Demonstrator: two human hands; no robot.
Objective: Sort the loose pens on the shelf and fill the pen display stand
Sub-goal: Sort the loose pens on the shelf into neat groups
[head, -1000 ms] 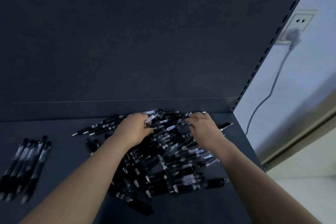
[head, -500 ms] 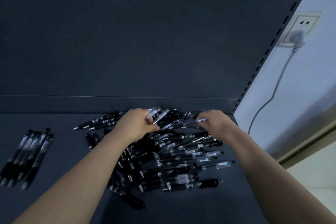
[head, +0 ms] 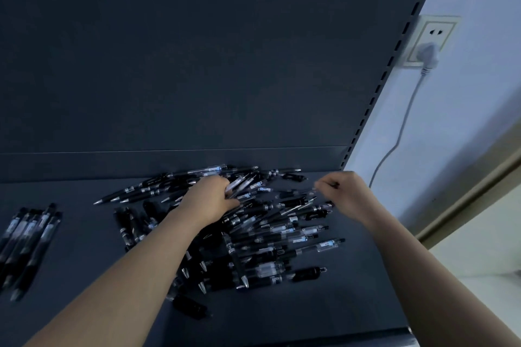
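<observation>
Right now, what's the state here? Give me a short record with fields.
left hand: grips a few pens at the pile's far side
right hand: pinches a pen, blurred, at the pile's far right
pile: loose pens, mid-shelf
row: pens side by side, shelf's left edge
stand: not in view
wall: plug in socket, right of the shelf

The pens (head: pixel 265 234) seem to carry small white labels, but no text is legible.

Our left hand (head: pixel 211 200) half hides the pens (head: pixel 239 184) it grips; our right hand (head: pixel 346 191) blurs; the edge crops the pen row (head: pixel 25 245).
</observation>
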